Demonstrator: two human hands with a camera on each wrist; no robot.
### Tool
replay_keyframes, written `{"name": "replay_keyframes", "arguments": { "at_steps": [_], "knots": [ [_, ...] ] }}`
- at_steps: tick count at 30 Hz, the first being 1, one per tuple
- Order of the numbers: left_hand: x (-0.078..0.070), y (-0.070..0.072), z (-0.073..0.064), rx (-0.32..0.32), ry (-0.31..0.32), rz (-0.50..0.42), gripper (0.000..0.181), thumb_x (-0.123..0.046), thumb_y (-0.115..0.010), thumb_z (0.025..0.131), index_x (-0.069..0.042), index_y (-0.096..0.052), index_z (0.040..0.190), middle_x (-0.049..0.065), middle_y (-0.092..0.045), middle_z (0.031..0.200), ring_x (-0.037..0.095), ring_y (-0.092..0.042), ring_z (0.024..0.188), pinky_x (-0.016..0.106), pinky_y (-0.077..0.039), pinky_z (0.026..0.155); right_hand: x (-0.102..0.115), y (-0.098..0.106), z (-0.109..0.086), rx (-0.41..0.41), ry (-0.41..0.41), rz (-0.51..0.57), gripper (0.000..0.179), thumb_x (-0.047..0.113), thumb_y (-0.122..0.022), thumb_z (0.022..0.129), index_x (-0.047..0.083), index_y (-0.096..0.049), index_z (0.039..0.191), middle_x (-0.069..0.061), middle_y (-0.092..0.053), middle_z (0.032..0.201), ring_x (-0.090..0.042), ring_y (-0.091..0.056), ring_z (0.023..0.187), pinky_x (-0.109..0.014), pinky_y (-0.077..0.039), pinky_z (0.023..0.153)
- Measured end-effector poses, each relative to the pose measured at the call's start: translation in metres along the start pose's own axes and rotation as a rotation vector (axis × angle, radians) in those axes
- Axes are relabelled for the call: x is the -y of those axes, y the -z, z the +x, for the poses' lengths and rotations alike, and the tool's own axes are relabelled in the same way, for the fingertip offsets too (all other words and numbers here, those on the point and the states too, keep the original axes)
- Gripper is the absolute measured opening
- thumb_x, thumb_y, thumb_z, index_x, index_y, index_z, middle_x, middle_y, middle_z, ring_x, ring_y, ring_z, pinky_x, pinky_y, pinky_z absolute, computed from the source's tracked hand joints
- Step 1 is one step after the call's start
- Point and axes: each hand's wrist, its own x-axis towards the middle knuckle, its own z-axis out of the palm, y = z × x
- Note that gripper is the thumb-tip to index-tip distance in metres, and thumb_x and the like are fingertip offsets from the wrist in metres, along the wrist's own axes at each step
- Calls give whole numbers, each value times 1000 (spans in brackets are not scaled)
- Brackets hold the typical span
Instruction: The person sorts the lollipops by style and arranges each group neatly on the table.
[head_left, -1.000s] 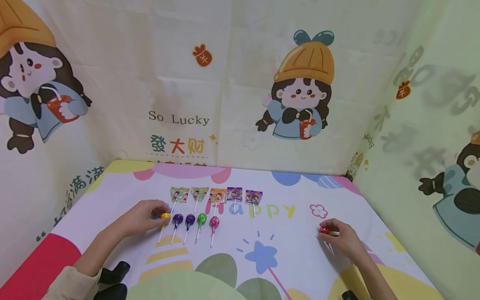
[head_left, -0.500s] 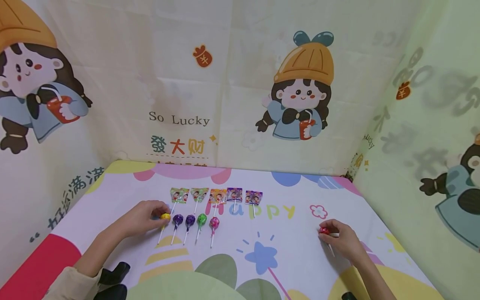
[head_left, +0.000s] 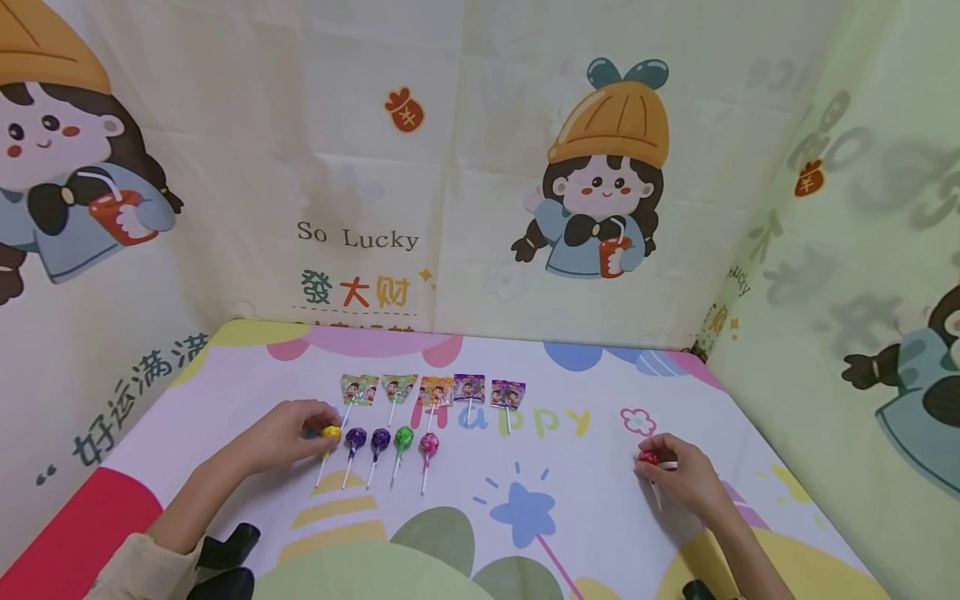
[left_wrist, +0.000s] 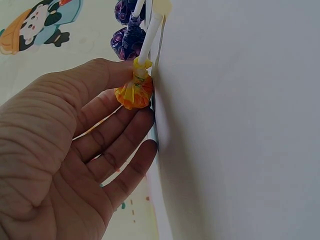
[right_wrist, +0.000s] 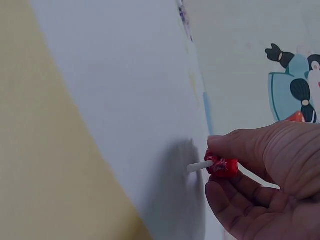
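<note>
My left hand [head_left: 288, 433] is at the left end of a row of round lollipops. Thumb and fingers pinch a yellow lollipop [left_wrist: 134, 92] by its wrapped head, while its white stick points toward the near side of the table. Beside it lie two purple lollipops [head_left: 380, 439], a green lollipop [head_left: 403, 438] and a pink lollipop [head_left: 429, 446]. Well apart on the right, my right hand [head_left: 686, 475] pinches a red lollipop [right_wrist: 226, 167] between thumb and fingers. A short white stick juts out from the red wrapper in the right wrist view.
Behind the round lollipops lies a second row of several lollipops in flat printed wrappers, among them an orange lollipop [head_left: 436, 390] and a purple-wrapped lollipop [head_left: 507, 393]. The table [head_left: 585, 492] has a printed cover. A patterned cloth backdrop [head_left: 480, 208] encloses its back and sides.
The red lollipop's stick shifts slightly in the right hand, which itself barely moves. My left hand and the lollipop rows stay where they were.
</note>
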Motion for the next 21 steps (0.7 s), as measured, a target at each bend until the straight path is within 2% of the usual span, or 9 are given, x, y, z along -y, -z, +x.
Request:
{"name": "replay_keyframes", "arguments": {
  "at_steps": [6, 9, 13, 21],
  "knots": [
    [0, -1, 1, 0, 16, 0, 18, -19, -82, 87, -13, -72, 100, -7, -68, 92, 11, -60, 85, 33, -57, 81, 10, 0, 2, -2, -11, -7, 33, 20, -81, 89, 3, -66, 113, -7, -71, 104, -27, -66, 99, -28, -54, 77],
    [1, -1, 1, 1, 11, -2, 19, -20, -82, 87, -12, -71, 101, -7, -68, 93, 12, -60, 85, 33, -57, 81, 16, -1, 2, -6, -1, 9, 33, 20, -81, 89, 3, -67, 113, -9, -71, 104, -27, -66, 99, -27, -54, 75],
    [1, 0, 1, 3, 5, -5, 20, -20, -82, 87, -11, -71, 101, -6, -68, 93, 12, -60, 85, 35, -57, 80, 22, -4, 3, -5, 38, 30, 32, 17, -80, 89, 1, -66, 113, -10, -72, 104, -26, -67, 96, -22, -55, 73],
    [0, 0, 1, 0, 7, -2, 21, -21, -83, 86, -10, -72, 101, -6, -68, 93, 12, -60, 84, 34, -58, 80, 32, -9, 5, -2, 112, 60, 25, 10, -79, 89, 1, -67, 109, -9, -72, 103, -24, -66, 97, -19, -56, 77]
  ]
}}
